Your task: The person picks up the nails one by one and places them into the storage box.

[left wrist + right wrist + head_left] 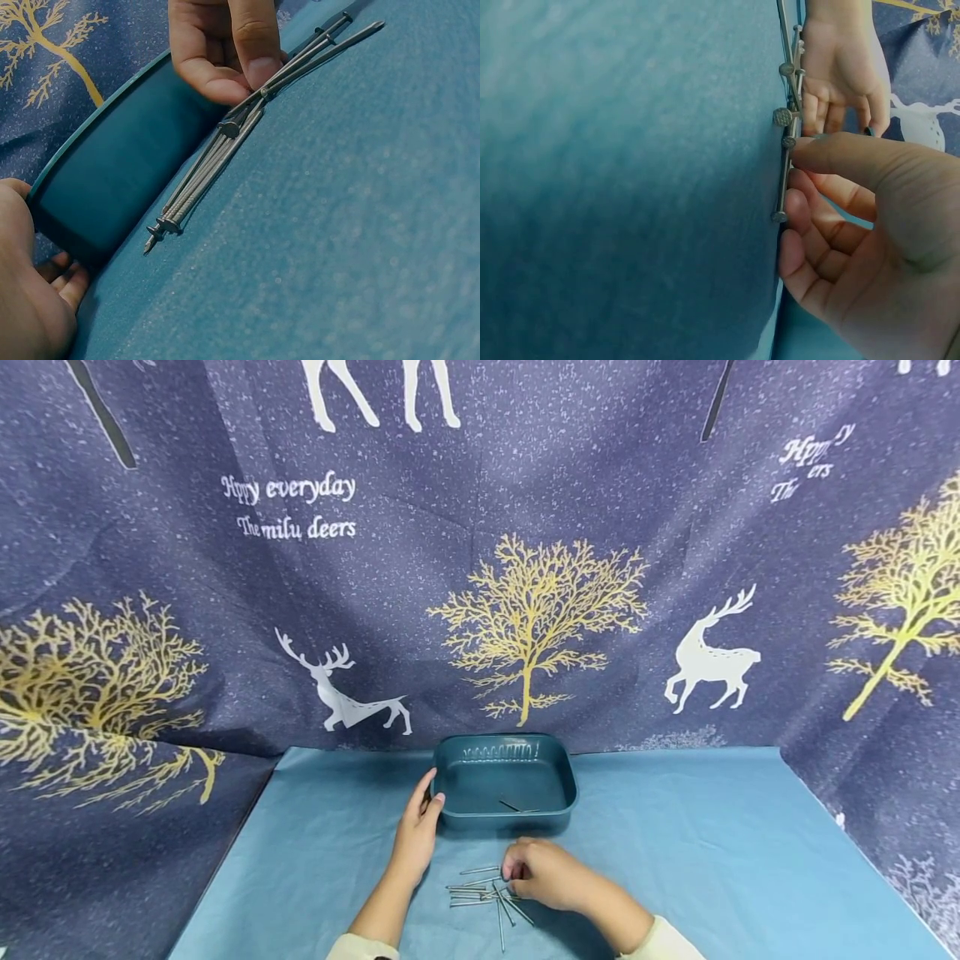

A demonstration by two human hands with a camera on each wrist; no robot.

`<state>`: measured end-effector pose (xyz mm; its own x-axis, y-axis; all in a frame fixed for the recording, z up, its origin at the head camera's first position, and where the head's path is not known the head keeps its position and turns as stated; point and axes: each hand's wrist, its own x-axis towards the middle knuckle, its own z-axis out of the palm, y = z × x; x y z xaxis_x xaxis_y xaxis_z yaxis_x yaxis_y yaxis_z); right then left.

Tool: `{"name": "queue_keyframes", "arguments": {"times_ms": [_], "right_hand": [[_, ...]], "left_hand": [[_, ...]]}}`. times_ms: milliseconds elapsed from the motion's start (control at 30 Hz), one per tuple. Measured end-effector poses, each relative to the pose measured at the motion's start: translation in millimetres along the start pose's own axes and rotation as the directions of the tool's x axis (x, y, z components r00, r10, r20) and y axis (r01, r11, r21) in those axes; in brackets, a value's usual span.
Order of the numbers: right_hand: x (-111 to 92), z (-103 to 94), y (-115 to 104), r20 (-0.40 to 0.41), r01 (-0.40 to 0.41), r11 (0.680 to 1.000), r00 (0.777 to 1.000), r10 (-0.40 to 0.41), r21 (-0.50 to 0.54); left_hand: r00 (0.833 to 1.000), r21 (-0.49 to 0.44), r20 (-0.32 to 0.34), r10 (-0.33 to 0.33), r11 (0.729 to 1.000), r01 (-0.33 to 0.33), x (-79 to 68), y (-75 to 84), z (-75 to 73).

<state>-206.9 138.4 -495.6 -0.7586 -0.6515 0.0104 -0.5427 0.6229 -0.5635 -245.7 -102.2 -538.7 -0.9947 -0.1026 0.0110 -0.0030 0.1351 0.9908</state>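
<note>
A dark teal rectangular plastic basin [498, 821] stands at the back of the table, with a couple of nails [510, 806] inside near its front wall. My left hand [415, 843] grips the basin's left side, thumb at the front corner and the other fingers around the outer wall. In front of the basin lies a loose pile of several long metal nails [471, 904], some crossing each other. At the right edge of this pile my right hand [555, 875] pinches a nail [788, 142] between thumb and fingertips, close over the cloth.
A light blue cloth [712, 852] covers the table. Right behind the basin hangs a purple-blue curtain [480, 485] printed with deer, gold trees and lettering; it also drapes down both sides.
</note>
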Motion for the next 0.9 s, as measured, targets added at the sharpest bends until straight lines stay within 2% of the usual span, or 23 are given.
{"name": "queue_keyframes", "arguments": {"times_ms": [900], "right_hand": [[-2.1, -0.2, 2.9, 0.012, 0.048, 0.999, 0.999, -0.048, -0.011]], "left_hand": [[1.000, 0.003, 0.006, -0.005, 1.000, 0.005, 0.2, 0.5, -0.4]]}}
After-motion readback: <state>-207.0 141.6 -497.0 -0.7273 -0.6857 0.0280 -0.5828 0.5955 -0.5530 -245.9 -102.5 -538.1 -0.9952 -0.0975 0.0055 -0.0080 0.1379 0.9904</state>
